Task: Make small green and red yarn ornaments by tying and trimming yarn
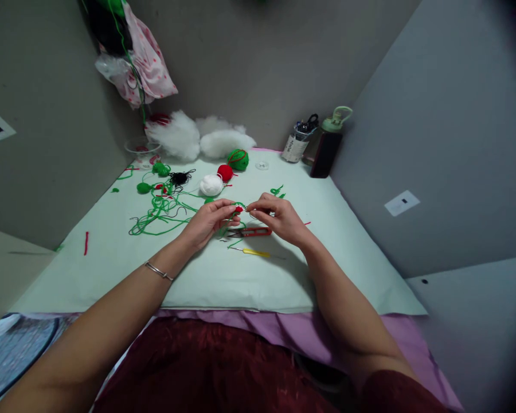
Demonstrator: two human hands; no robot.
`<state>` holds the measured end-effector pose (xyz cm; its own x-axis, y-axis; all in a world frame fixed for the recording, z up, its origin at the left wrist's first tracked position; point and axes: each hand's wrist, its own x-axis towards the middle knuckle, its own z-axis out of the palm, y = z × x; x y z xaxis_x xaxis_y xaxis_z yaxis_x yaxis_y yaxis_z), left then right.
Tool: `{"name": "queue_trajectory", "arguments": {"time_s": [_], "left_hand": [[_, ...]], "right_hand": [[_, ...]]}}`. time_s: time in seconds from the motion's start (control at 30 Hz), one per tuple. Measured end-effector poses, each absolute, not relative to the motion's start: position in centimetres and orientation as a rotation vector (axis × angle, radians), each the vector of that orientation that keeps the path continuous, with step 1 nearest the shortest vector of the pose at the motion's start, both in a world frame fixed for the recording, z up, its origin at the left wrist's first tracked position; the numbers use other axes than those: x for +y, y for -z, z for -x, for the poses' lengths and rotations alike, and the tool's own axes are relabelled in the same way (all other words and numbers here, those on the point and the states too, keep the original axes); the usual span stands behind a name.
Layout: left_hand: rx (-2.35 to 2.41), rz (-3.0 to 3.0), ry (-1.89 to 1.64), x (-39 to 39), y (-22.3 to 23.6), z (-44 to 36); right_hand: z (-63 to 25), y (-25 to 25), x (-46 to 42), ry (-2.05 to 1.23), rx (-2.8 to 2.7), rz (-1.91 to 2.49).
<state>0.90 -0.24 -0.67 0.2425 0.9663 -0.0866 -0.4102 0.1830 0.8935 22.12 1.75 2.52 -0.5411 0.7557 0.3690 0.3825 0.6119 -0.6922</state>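
Between the fingertips of my left hand (210,221) is a small red and green crocheted piece (239,209). My right hand (280,217) comes in from the other side, with thumb and forefinger pinched close to the edge of the piece. Whatever sits in that pinch is too small to name. Just below the hands lie orange-handled thread snips (258,231), blades to the left. Nearer to me rests a crochet hook (255,252) with a yellow handle. Green yarn trails on the table beneath my left hand.
Tangled green yarn (155,221) spreads on the left. Behind the hands sit white (211,185), red (225,173) and green (238,159) yarn balls. White stuffing (226,143) lies at the back. A pen cup (294,148) and bottle (327,152) stand back right. Partition walls enclose the table.
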Motion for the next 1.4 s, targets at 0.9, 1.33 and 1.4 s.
{"name": "queue_trajectory", "arguments": {"time_s": [0.9, 1.33, 1.4], "left_hand": [[0.936, -1.098, -1.197, -0.5, 1.1, -1.6], [1.107, -1.23, -1.255, -0.1, 1.3, -1.3], [1.119, -1.183, -1.303, 0.0, 1.1, -1.0]], "right_hand": [[-19.3, -0.6, 0.7, -0.464, -2.182, 0.927], [-19.2, -3.4, -0.9, -0.536, -2.035, 0.835], [-20.5, -4.1, 0.0, -0.92, -1.832, 0.817]]}}
